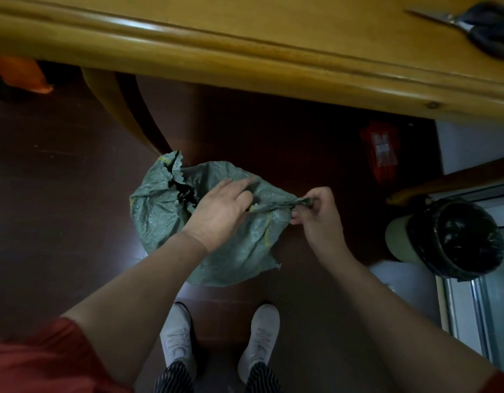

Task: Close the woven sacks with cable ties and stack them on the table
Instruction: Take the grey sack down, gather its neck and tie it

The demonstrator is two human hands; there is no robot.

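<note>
A green woven sack (160,211) stands on the dark floor in front of my feet, its mouth partly open at the upper left. My right hand (316,214) pinches a bunched corner of the sack's top edge and holds it out to the right. My left hand (219,208) lies across the sack's top with the fingers stretched toward that bunched edge. I cannot make out a cable tie. The wooden table (245,43) runs across the top of the view.
Scissors (483,26) lie on the table at the far right. A red packet (381,151) lies on the floor under the table edge. A bin lined with a black bag (460,236) stands to the right. A table leg (117,100) rises behind the sack.
</note>
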